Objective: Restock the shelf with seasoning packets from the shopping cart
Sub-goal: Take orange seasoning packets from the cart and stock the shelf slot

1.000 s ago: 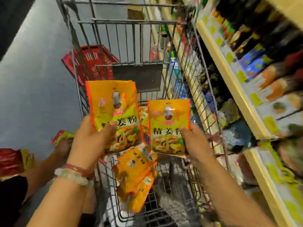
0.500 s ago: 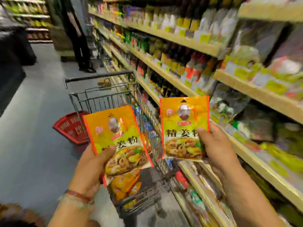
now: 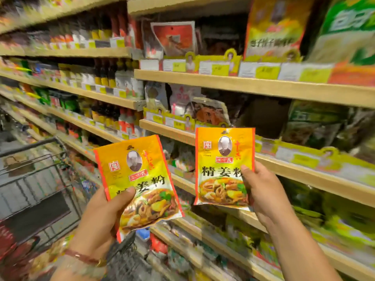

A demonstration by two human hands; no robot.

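Orange packet (image 3: pixel 140 185) pinched in your left hand (image 3: pixel 97 222), thumb across front, tilted. Second orange packet (image 3: pixel 223 167) gripped upright in your right hand (image 3: pixel 263 195), before wooden shelf (image 3: pixel 284 165). Cart (image 3: pixel 36 179) lower left, beside shelf.

two seasoning packets (image 3: pixel 140 179) (image 3: pixel 223 165), one cart (image 3: pixel 36 179).

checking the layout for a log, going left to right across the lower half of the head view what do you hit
shopping cart → left hand → tilted seasoning packet → upright seasoning packet → right hand → shelf
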